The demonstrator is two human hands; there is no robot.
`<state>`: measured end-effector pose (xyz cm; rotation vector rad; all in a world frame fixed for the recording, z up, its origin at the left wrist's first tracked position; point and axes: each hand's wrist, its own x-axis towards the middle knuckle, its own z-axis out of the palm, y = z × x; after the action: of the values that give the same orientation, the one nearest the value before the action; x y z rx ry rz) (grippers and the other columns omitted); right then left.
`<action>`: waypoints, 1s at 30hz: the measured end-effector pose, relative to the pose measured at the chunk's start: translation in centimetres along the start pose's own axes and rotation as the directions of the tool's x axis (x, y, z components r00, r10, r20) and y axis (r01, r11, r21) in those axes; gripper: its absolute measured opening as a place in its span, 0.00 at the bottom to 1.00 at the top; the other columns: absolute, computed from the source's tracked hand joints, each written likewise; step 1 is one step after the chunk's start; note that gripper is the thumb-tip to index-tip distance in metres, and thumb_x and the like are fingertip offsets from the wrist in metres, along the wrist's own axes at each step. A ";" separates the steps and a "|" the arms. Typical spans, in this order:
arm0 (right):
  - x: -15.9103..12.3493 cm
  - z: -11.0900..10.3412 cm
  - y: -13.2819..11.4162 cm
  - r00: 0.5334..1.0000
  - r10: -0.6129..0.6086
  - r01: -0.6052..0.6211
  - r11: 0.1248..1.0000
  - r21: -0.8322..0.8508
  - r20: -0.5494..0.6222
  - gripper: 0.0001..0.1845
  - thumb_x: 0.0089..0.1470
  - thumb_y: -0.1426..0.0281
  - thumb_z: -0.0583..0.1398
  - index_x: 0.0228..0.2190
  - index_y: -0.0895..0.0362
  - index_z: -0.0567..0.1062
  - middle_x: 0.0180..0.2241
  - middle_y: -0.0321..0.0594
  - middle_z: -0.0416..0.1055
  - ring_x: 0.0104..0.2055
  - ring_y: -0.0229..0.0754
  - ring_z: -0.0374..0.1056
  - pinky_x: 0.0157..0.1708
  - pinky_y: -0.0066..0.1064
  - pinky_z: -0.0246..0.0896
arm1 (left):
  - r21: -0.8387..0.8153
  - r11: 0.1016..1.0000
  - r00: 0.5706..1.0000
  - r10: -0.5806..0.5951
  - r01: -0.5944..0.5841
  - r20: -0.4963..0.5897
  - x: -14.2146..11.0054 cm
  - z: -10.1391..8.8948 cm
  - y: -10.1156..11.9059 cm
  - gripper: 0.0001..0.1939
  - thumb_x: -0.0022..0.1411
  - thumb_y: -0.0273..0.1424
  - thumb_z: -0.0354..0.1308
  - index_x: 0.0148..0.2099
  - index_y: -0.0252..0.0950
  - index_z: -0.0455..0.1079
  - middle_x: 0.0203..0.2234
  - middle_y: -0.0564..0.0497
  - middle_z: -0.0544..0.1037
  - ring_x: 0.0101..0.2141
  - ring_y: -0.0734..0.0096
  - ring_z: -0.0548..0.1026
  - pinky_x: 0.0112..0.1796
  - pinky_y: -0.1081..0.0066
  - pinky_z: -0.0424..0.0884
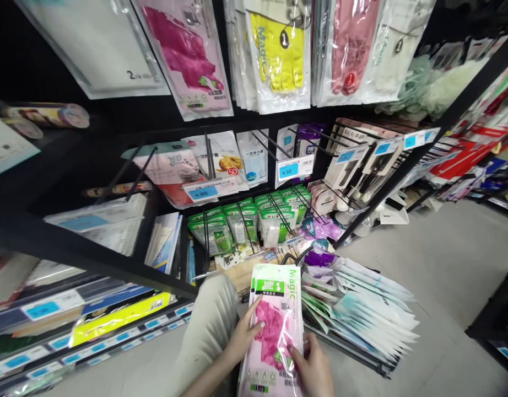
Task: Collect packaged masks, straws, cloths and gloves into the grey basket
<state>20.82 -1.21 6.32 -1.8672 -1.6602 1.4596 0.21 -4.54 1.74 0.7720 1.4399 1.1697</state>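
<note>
A small stack of flat clear packs of pink cleaning cloths is held low in front of me, with a green label at the top. My left hand grips its left edge, thumb and fingertips resting on the front. On the opposite side my right hand holds the lower right edge, thumb on the front and the other fingers partly hidden behind it. A black wire basket stands just right of the packs, filled with white and pale blue packets.
My bent knee is left of the packs. Ahead, black shelving carries hanging glove packs, a similar pink cloth pack, green-topped packets and protruding metal hooks. Grey tiled floor lies to the right.
</note>
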 end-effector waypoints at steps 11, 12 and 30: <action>-1.0 -3.3 -1.7 0.983 -0.186 0.184 0.973 0.137 0.000 0.11 0.42 0.59 0.57 0.21 0.54 0.65 0.18 0.34 0.67 0.23 0.40 0.63 0.24 0.29 0.56 | 0.137 0.991 0.999 0.015 -0.009 -0.047 0.1 0.2 0.0 0.32 0.51 0.30 0.61 0.59 0.36 0.63 0.58 0.43 0.66 0.60 0.53 0.58 0.61 0.57 0.48; -1.5 -4.0 -2.3 0.976 -0.214 0.216 0.974 0.062 -0.045 0.11 0.43 0.60 0.56 0.19 0.53 0.63 0.17 0.32 0.64 0.21 0.39 0.61 0.23 0.28 0.55 | 0.144 0.990 0.999 0.012 -0.005 -0.048 0.0 0.2 0.3 0.33 0.49 0.28 0.62 0.59 0.37 0.64 0.57 0.43 0.67 0.59 0.53 0.59 0.60 0.57 0.49; -4.2 7.3 -6.8 0.908 -0.378 0.377 0.541 -0.752 0.183 0.17 0.52 0.82 0.51 0.40 0.65 0.74 0.30 0.54 0.76 0.31 0.51 0.75 0.28 0.37 0.69 | -0.007 1.000 0.998 0.026 -0.026 -0.062 -0.8 0.5 1.5 0.17 0.44 0.45 0.67 0.31 0.36 0.79 0.42 0.43 0.78 0.50 0.48 0.68 0.54 0.59 0.59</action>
<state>11.62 -5.62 9.98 -1.6085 -2.7785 0.5495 0.66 -4.67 3.47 0.7573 1.4794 1.2274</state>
